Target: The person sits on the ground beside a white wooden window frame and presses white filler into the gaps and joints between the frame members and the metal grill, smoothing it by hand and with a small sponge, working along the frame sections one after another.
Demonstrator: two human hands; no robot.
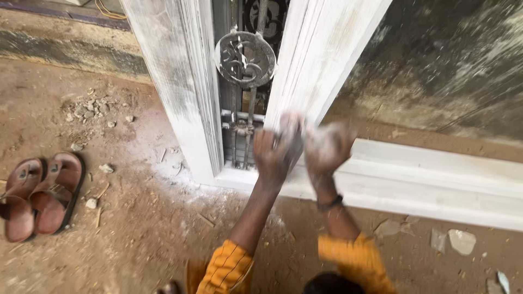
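A white-coated window frame (180, 81) leans on the dirt ground, with a dark metal grille (245, 60) between its uprights. Both my hands are pressed against the lower end of the right upright (321, 49), just above the bottom rail (436, 179). My left hand (275, 155) and my right hand (328, 148) are side by side, blurred by motion and covered in white dust. Their fingers look curled. A pale patch shows between them, too blurred to name. My sleeves are yellow, and a dark band sits on my right wrist.
A pair of brown sandals (38, 196) lies at the left. Small stones (90, 109) and rubble are scattered on the ground, with pale broken pieces (462, 240) at the lower right. White dust lies below the frame. A stained dark wall (457, 65) rises behind.
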